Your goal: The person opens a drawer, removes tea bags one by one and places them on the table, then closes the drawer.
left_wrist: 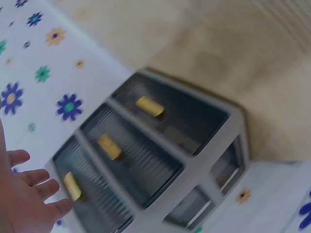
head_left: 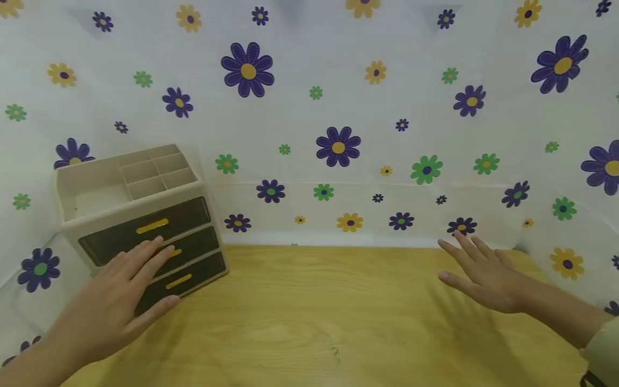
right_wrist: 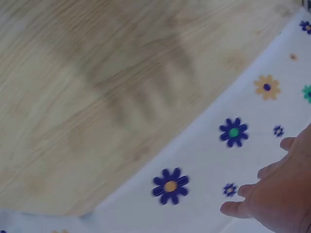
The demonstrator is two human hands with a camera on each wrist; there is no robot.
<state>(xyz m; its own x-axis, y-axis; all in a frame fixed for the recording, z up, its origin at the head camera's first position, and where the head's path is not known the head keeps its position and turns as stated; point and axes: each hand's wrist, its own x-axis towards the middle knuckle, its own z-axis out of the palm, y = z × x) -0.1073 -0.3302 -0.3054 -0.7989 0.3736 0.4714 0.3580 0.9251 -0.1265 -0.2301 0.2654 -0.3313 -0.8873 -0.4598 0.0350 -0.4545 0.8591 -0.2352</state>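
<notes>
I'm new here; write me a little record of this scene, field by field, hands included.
Furniture: cream plastic organizer with open-topped compartments, at the table's left
Drawers: three dark rectangular drawers, all closed, with yellow handles
Left hand: fingers extended, holding nothing, near the organizer; contact unclear
Right hand: fingers spread, holding nothing, over the right side
Surface: yellowish wood-grain table
Backdrop: white sheet with purple, green and yellow flowers

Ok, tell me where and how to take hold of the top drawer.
Pinch its yellow handle mid-length, probably best from the front with the nearby left hand. The handle seems to stand out from the dark face of the top drawer, runs lengthwise across it, and shows uncovered in the head view.
</notes>
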